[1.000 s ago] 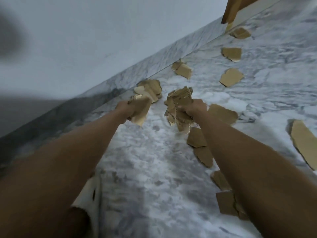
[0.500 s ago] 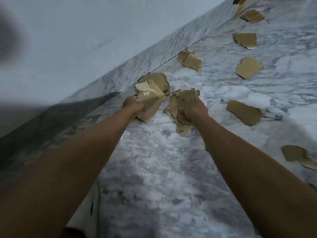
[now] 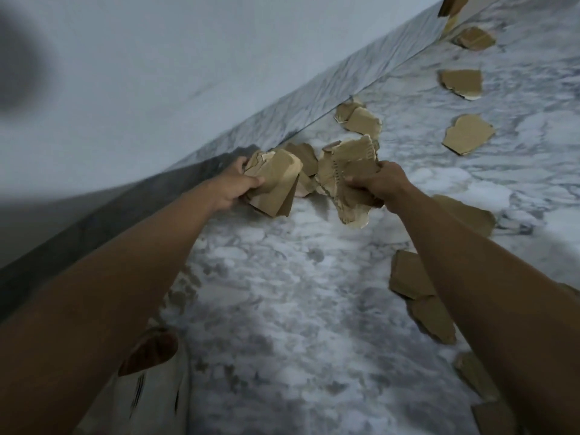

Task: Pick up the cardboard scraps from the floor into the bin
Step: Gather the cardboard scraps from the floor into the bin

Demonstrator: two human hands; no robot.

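Note:
My left hand (image 3: 233,186) grips a stack of brown cardboard scraps (image 3: 276,183) above the marble floor, close to the wall. My right hand (image 3: 379,183) clutches a second bundle of torn scraps (image 3: 345,171), some hanging below the fist. Loose scraps lie on the floor: one pair by the skirting (image 3: 361,119), one heart-shaped piece (image 3: 467,135), another farther off (image 3: 461,83), one just right of my right wrist (image 3: 467,215), and several beneath my right forearm (image 3: 420,293). No bin is in view.
A pale wall with a marble skirting (image 3: 314,102) runs diagonally along the left. A wooden edge (image 3: 452,4) shows at the top right. A white printed fabric or bag (image 3: 150,397) with a brown patch sits under my left forearm.
The view has swung, so the floor scraps sit lower and more of them show under my right arm. Both hands keep their bundles, now held a little farther apart.

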